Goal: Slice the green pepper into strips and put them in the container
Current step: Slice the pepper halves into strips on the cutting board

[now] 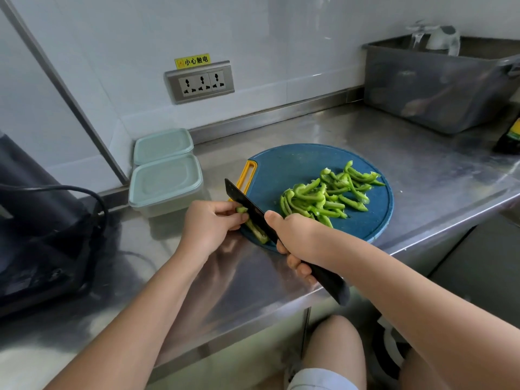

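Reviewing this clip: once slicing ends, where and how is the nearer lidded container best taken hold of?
Grip the nearer container across its two long side walls below the lid rim, coming from above and the front. The second container sits tight behind it, and its right side faces the cutting board, so those approaches look cramped.

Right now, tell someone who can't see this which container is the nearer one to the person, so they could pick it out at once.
Start at the round blue cutting board on the steel counter, then look past its yellow handle toward the wall. Two pale green lidded containers sit there, one behind the other. The nearer container is the one in front, closer to the left hand; the far container sits by the wall.
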`<state>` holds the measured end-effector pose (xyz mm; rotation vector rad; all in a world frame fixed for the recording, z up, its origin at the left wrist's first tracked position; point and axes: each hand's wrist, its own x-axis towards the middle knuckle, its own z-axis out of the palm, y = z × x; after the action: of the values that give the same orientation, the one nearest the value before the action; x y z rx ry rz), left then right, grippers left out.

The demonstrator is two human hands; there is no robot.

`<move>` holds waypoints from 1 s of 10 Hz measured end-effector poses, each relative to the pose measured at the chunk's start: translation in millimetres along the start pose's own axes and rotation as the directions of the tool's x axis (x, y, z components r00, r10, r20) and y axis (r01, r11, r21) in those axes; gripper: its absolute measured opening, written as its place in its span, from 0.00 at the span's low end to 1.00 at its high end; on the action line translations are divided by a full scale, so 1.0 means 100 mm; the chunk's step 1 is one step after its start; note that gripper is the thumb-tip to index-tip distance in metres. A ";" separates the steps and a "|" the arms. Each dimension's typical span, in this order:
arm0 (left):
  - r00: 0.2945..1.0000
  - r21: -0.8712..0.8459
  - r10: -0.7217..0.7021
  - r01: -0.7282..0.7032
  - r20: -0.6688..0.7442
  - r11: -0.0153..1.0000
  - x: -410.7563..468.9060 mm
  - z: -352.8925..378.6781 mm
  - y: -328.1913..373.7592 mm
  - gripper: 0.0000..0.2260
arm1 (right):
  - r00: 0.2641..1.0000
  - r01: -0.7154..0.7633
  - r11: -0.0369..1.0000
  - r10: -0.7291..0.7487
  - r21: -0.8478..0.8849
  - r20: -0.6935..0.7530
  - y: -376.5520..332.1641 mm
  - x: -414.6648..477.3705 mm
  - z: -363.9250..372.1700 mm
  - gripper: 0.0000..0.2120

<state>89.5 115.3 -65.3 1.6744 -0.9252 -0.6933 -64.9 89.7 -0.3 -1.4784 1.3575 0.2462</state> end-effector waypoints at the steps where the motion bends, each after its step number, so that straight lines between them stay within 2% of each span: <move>1: 0.998 0.007 0.069 -0.069 0.015 0.998 -0.06 0.00 0.08 0.12 | 0.997 0.033 0.999 -0.035 -0.031 -0.066 -0.02 0.01 0.04 0.28; 2: 0.992 -0.102 0.117 -0.113 0.037 0.988 -0.10 -0.01 0.23 0.10 | 0.923 0.306 0.930 -0.342 -0.202 -0.176 0.07 0.00 0.07 0.19; 3: 0.984 -0.174 0.171 -0.177 -0.051 0.969 0.01 -0.15 0.32 0.09 | 0.897 0.342 0.931 -0.364 -0.128 -0.250 0.13 -0.02 0.10 0.11; 4: 0.990 -0.202 0.113 -0.128 -0.085 0.971 0.08 -0.25 0.25 0.07 | 0.964 0.191 0.981 -0.191 -0.017 -0.183 0.10 0.00 0.12 0.20; 5: 0.999 -0.160 0.049 -0.047 0.007 0.986 0.04 -0.21 0.16 0.05 | 0.995 0.023 0.980 -0.003 0.200 -0.104 0.11 -0.01 0.03 0.25; 6: 0.997 -0.071 0.032 -0.027 0.075 0.997 0.03 -0.11 0.13 0.04 | 0.999 0.003 0.990 0.004 0.144 -0.052 0.11 -0.08 0.01 0.25; 7: 0.996 0.018 0.030 -0.031 0.081 0.999 0.05 -0.05 0.09 0.05 | 0.997 -0.018 0.991 0.028 0.134 -0.075 0.05 0.01 0.05 0.27; 8: 0.993 0.061 -0.024 0.017 0.119 0.998 0.05 -0.04 0.02 0.03 | 0.972 0.120 0.992 -0.125 -0.038 -0.199 0.06 0.02 0.13 0.25; 9: 0.989 0.056 -0.019 0.011 0.145 0.998 0.05 -0.06 -0.01 0.05 | 0.864 0.371 0.911 -0.410 -0.181 -0.292 0.07 -0.04 0.21 0.13; 10: 0.990 0.089 0.016 -0.029 0.142 0.996 0.01 -0.07 0.00 0.07 | 0.800 0.436 0.868 -0.495 -0.240 -0.338 0.03 0.08 0.31 0.12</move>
<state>95.8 118.0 -63.6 1.7093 -1.0885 -0.7725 -49.9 109.8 -20.2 -2.0190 1.2401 -0.2906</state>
